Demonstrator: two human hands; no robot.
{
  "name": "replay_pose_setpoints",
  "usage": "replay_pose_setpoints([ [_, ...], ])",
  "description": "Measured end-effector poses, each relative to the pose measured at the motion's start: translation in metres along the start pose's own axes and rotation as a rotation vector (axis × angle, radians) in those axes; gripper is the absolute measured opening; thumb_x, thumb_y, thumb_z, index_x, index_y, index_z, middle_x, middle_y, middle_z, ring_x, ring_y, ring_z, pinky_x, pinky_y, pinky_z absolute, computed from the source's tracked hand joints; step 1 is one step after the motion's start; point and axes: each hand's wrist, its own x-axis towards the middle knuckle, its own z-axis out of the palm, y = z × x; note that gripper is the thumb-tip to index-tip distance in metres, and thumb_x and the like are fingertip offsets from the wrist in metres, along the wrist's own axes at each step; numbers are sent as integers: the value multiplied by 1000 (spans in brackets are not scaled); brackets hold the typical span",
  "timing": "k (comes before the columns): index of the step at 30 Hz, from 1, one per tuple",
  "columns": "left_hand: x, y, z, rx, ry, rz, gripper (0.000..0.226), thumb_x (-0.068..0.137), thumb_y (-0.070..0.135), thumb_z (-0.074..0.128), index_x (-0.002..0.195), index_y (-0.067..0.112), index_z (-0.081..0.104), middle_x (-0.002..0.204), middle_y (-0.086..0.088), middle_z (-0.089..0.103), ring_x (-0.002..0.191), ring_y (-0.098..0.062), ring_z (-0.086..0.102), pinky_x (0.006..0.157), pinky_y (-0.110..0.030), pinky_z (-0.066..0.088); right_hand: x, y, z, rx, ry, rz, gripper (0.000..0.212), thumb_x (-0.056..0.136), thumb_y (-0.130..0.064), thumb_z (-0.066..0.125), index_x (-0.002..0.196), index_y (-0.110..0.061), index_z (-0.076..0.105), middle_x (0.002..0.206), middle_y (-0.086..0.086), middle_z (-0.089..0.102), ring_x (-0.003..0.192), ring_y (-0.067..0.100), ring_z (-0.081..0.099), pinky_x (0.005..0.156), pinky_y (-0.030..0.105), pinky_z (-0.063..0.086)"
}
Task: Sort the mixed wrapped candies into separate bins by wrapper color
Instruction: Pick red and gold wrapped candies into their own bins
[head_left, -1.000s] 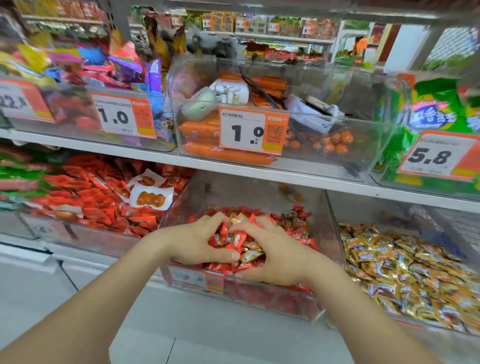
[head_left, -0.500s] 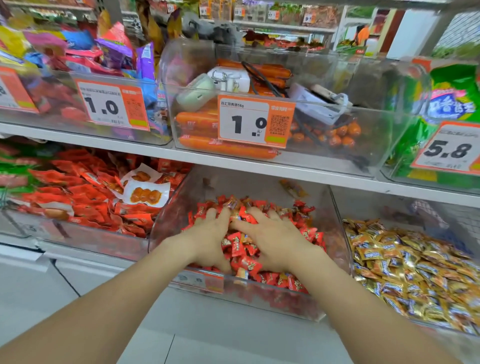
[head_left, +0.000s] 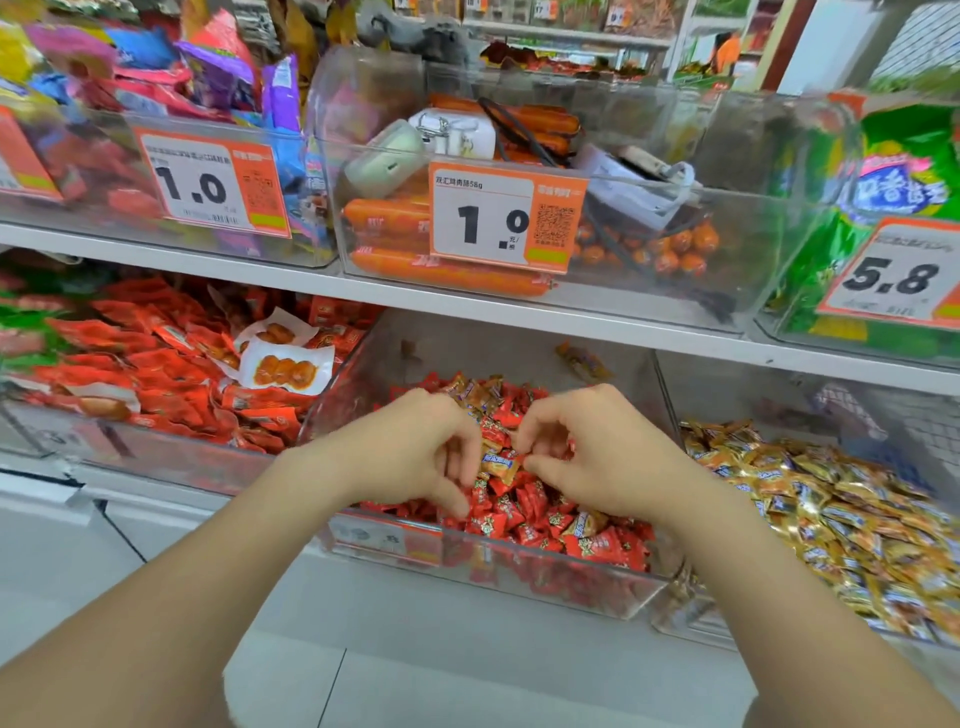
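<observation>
A clear bin (head_left: 524, 579) on the lower shelf holds a heap of red-wrapped candies (head_left: 524, 514) with a few gold-wrapped ones (head_left: 470, 391) mixed in at the back. Both hands are down in this heap, fingers curled. My right hand (head_left: 605, 457) pinches the right end of a gold-wrapped candy (head_left: 498, 465) between thumb and forefinger. My left hand (head_left: 410, 452) touches the same candy from the left, fingertips buried among red ones; I cannot tell whether it grips anything. To the right, a neighbouring bin is full of gold-wrapped candies (head_left: 836, 519).
Left of the red bin lies a bin of flat red snack packs (head_left: 156, 374). The upper shelf carries bins with sausages (head_left: 395, 218), mixed bags, green packets (head_left: 904, 156) and price tags (head_left: 501, 215). A stray gold candy (head_left: 582, 361) lies at the back wall.
The hands have gone from flat and spread on the candies to curled, fingertips drawn together around a gold candy. The view has tilted slightly upward and closer.
</observation>
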Motion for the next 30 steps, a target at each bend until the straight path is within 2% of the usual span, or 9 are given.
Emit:
replay_pose_setpoints([
  [2, 5, -1, 11, 119, -111, 31, 30, 69, 26, 98, 92, 28, 80, 80, 12, 71, 67, 3, 62, 62, -16, 48, -6, -3, -6, 30, -161, 74, 15, 80, -20, 89, 84, -28, 77, 69, -12, 72, 66, 1, 69, 68, 21, 56],
  [6, 20, -8, 22, 241, -107, 52, 51, 64, 36, 99, 109, 43, 78, 83, 18, 65, 68, 6, 55, 65, -26, 49, -20, 10, -14, -43, -356, 167, 26, 73, -30, 96, 94, -32, 81, 81, -15, 75, 74, -3, 68, 73, 24, 58],
  [10, 29, -5, 26, 215, -119, 132, 59, 44, 68, 95, 95, 47, 75, 80, 16, 62, 76, -3, 58, 68, -31, 51, -22, 15, -8, -115, -393, 170, 35, 75, -30, 95, 106, -34, 80, 91, -18, 75, 84, -5, 64, 83, 29, 59],
  [12, 27, 3, 28, 259, -90, 153, 43, 52, 57, 95, 82, 37, 72, 80, 12, 60, 83, -5, 53, 72, -24, 38, -20, 16, -5, -99, -355, 173, 31, 75, -26, 93, 102, -33, 79, 83, -18, 73, 80, -2, 66, 81, 36, 60],
  [14, 25, 8, 29, 284, -66, 179, 25, 65, 29, 91, 78, 31, 70, 85, 12, 58, 93, -7, 44, 79, -28, 32, -18, 18, -6, -71, -251, 153, 23, 80, -23, 88, 99, -32, 77, 80, -17, 72, 79, -1, 65, 81, 36, 59],
  [16, 23, 13, 29, 285, -103, 195, 33, 70, 19, 89, 90, 43, 76, 95, 19, 46, 99, -14, 37, 84, -36, 36, -19, 18, -8, -90, -126, 123, 21, 91, -17, 77, 106, -32, 76, 90, -17, 66, 84, -2, 59, 86, 31, 53],
  [19, 26, 19, 25, 322, -187, 198, 49, 68, 41, 95, 106, 62, 72, 100, 20, 28, 98, -20, 31, 85, -37, 38, -20, 18, -10, -113, -47, 136, 36, 97, -7, 60, 119, -32, 73, 108, -8, 55, 101, 10, 56, 95, 33, 49],
  [23, 28, 20, 27, 370, -186, 203, 54, 51, 66, 93, 101, 62, 72, 105, 16, 27, 100, -22, 32, 86, -39, 42, -21, 18, -10, -47, -17, 143, 50, 91, 3, 47, 112, -34, 74, 108, -8, 56, 102, 16, 58, 94, 38, 51],
  [30, 29, 11, 33, 458, -61, 211, 22, 80, 57, 81, 93, 40, 79, 104, 13, 32, 99, -14, 26, 88, -38, 30, -22, 14, -9, -3, -27, 174, 34, 92, -9, 54, 105, -32, 75, 99, -7, 58, 87, 5, 55, 81, 27, 44],
])
